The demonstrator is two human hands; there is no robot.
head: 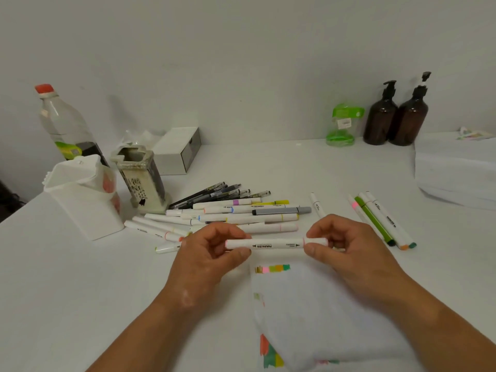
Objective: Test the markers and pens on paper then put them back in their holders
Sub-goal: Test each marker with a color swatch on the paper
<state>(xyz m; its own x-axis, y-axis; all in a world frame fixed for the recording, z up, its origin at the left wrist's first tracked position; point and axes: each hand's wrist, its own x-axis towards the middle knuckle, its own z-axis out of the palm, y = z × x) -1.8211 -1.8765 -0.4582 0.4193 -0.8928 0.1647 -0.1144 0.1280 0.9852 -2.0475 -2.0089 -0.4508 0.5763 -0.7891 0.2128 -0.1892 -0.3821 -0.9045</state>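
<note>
A white marker (pixel 268 244) is held level by both hands, just above the far edge of the paper (pixel 316 304). The left hand (pixel 212 253) is closed round the left end, with the barrel pinched between thumb and fingers. The right hand (pixel 346 248) is pinched on the right-end cap (pixel 318 241), at the pink ring. Both caps look seated and no tip is seen.

Step judged: the cap is being pulled off for a test or pushed back on after one; which cannot be told. Swatches (pixel 272 269) are laid along the paper's far edge, with more at its near-left corner, so testing is judged well under way.

A pile (pixel 236 214) of markers lies on the tabletop (pixel 67 291) just behind the hands, with black pens (pixel 222 193) at its far side. A short row (pixel 375 218) of markers lies apart on the right, probably those already tested. A white holder (pixel 83 200) and a patterned holder (pixel 142 178) stand at far left; nothing is seen sticking out of either.

Next move, if uncapping: the barrel is to be gripped firmly by the left hand and the cap drawn straight off along the axis. The tip is then to be put to a bare patch of paper and the cap pressed fully home afterwards. Return to the holders is judged not yet begun.
</note>
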